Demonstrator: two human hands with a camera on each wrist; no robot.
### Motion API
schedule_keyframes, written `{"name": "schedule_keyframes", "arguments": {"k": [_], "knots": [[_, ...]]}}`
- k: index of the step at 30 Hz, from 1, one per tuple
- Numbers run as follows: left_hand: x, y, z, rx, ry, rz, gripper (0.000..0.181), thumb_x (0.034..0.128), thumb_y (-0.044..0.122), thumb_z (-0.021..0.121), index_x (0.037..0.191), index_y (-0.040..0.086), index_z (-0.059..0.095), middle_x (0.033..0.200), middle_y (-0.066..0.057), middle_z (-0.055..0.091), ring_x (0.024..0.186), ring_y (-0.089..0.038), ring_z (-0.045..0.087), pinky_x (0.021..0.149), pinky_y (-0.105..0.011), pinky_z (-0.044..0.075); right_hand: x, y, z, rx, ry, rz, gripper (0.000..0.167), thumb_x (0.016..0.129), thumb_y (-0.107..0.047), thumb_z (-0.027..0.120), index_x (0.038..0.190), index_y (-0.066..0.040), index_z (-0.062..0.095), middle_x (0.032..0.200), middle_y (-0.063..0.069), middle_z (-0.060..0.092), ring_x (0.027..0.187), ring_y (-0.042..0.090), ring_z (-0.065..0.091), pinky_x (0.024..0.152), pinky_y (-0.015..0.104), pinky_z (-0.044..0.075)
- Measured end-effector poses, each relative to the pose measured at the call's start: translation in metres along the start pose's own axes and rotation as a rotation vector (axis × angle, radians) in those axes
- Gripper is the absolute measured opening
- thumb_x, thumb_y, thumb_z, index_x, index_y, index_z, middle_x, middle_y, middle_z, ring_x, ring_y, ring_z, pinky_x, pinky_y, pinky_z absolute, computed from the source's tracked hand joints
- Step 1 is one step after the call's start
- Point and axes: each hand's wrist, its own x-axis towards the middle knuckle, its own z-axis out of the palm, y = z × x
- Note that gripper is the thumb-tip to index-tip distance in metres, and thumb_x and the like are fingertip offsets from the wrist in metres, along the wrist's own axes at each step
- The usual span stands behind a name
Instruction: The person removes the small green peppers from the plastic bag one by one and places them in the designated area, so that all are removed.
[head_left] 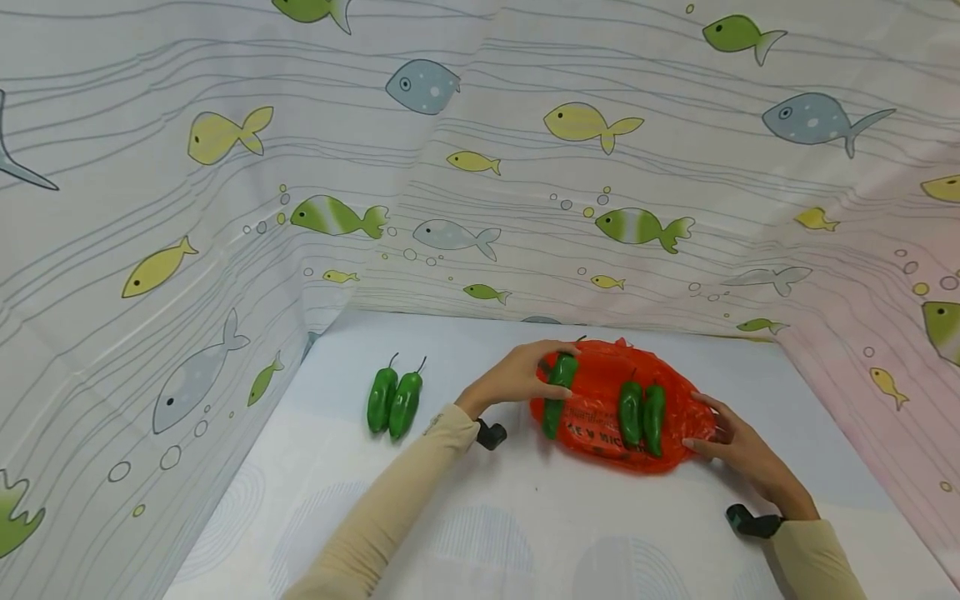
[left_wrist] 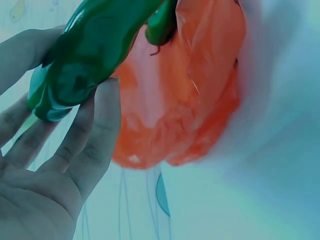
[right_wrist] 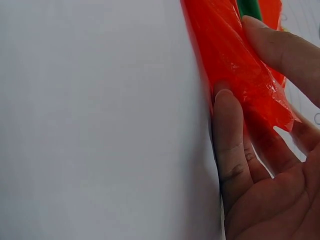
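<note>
- Your left hand (head_left: 521, 375) has thumb and fingers clamped on the sides of a green pepper (head_left: 553, 414), near one end.
- That pepper lies over the left end of the red bag (head_left: 600, 358); you cannot tell from these views whether it touches the plastic.
- Your right hand (head_left: 738, 450) pinches the bag's far right end: thumb over the plastic, fingers behind it, some showing through.
- Two more peppers sit side by side within the bag's outline: the inner one (head_left: 631, 414) and the outer one (head_left: 655, 421), both nearer your right hand.
- Another two lie together on the table (head_left: 562, 542), well apart to the left: the near-bag one (head_left: 405, 406) and the far one (head_left: 382, 400).
- The step in hand looks like placing or adjusting the left-hand pepper at the bag while you steady the other end.
- The next move would seem to call for settling that pepper's angle before you loosen the left grip, holding the right end firm so the thin plastic doesn't shift and roll the neighbouring pair.
</note>
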Motion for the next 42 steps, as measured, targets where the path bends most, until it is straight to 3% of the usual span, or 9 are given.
{"name": "schedule_keyframes", "arguments": {"k": [8, 17, 33, 42], "knots": [[-0.01, -0.008, -0.01, -0.02, 0.019, -0.019, 0.061, 0.0871, 0.035, 0.084, 0.142, 0.032, 0.057, 0.137, 0.009, 0.057, 0.101, -0.014, 0.059, 0.072, -0.028, 0.056, -0.001, -0.002, -0.002, -0.011, 0.002, 0.015, 0.092, 0.096, -0.032, 0.076, 0.165, -0.019, 0.017, 0.165, 0.03, 0.016, 0.139, 0.06, 0.034, 0.103, 0.071, 0.04], [-0.019, -0.016, -0.015, -0.043, 0.035, -0.043, 0.067, 0.0878, 0.034, 0.084, 0.147, 0.02, 0.056, 0.138, 0.006, 0.057, 0.104, -0.016, 0.059, 0.077, -0.028, 0.057, 0.0, -0.003, -0.003, -0.01, -0.008, -0.004, 0.09, 0.097, -0.031, 0.074, 0.165, -0.017, 0.017, 0.164, 0.03, 0.019, 0.139, 0.059, 0.036, 0.102, 0.069, 0.042], [-0.044, -0.038, -0.033, -0.045, 0.075, -0.098, 0.065, 0.087, 0.029, 0.085, 0.145, 0.031, 0.056, 0.134, 0.01, 0.06, 0.104, -0.016, 0.062, 0.076, -0.033, 0.058, 0.003, -0.003, -0.003, -0.017, -0.005, 0.015, 0.092, 0.096, -0.033, 0.075, 0.165, -0.019, 0.016, 0.164, 0.03, 0.018, 0.139, 0.059, 0.035, 0.102, 0.068, 0.042], [-0.062, -0.054, -0.044, -0.031, 0.088, -0.129, 0.058, 0.0875, 0.029, 0.085, 0.14, 0.031, 0.06, 0.132, 0.014, 0.061, 0.106, -0.016, 0.061, 0.077, -0.034, 0.057, 0.001, 0.0, -0.002, 0.004, -0.012, -0.004, 0.093, 0.096, -0.03, 0.076, 0.166, -0.018, 0.016, 0.165, 0.029, 0.015, 0.14, 0.058, 0.033, 0.103, 0.067, 0.042]]}}
